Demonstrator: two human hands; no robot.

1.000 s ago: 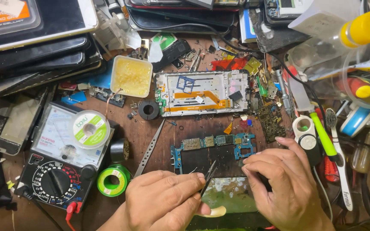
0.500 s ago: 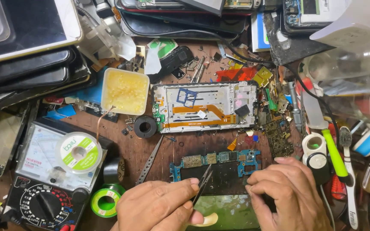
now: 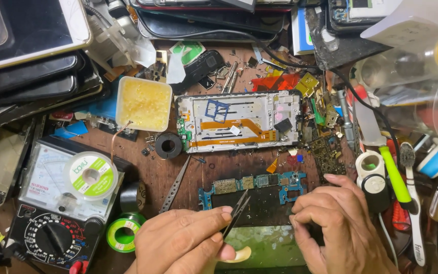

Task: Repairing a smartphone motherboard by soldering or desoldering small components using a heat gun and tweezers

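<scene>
Head view, lower middle of the frame: my left hand (image 3: 188, 241) has its grip clamped on dark tweezers (image 3: 236, 213), tips pointing up at the blue circuit board (image 3: 254, 183) lying on the worktop (image 3: 219, 165). Right of it, my right hand (image 3: 338, 228) rests curled by the board's right end; I cannot tell what its grip holds.

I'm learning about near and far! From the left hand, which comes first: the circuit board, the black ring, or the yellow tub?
1. Circuit board, just above the left hand.
2. Black ring, higher, mid-table.
3. Yellow tub, farthest, upper left.
</scene>
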